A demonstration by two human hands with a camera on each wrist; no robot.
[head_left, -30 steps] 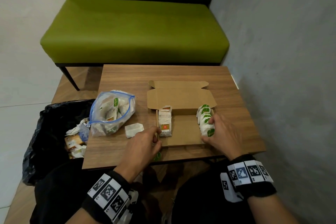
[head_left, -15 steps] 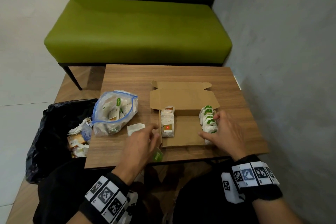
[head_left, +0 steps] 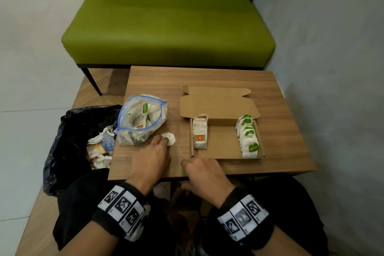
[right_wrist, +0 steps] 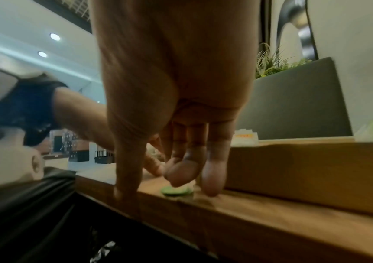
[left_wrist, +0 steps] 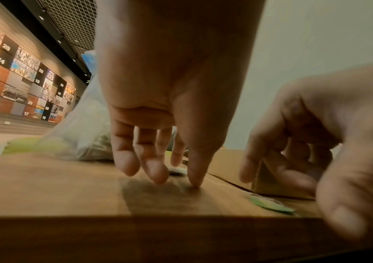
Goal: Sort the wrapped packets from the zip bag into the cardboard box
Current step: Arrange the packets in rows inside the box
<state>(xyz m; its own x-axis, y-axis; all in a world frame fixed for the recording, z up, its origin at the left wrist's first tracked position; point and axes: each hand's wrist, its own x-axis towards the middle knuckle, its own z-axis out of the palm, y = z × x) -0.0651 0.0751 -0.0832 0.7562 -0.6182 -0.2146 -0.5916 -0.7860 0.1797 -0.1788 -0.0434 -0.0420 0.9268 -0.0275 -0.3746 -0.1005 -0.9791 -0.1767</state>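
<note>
A clear zip bag [head_left: 142, 119] with a blue seal holds several packets on the left of the wooden table [head_left: 218, 78]. The open cardboard box [head_left: 223, 144] has a row of orange-tagged packets [head_left: 200, 134] at its left wall and green-tagged packets [head_left: 248, 136] at its right. A loose white tea bag [head_left: 170, 138] lies between bag and box; its string runs to a green tag [right_wrist: 176, 191] at the table's front edge. My left hand [head_left: 161, 141] rests straight fingertips on the tea bag. My right hand [right_wrist: 169, 185] hovers fingers-down over the tag, thumb on the table edge.
A black rubbish bag [head_left: 68, 141] with crumpled wrappers stands on the floor left of the table. A green bench [head_left: 168, 27] is behind the table, and a grey wall [head_left: 332, 68] runs close along the right.
My right hand has left the green-tagged row in the box and come back to the table's front edge by the tag. My left hand has reached forward onto the loose tea bag.
</note>
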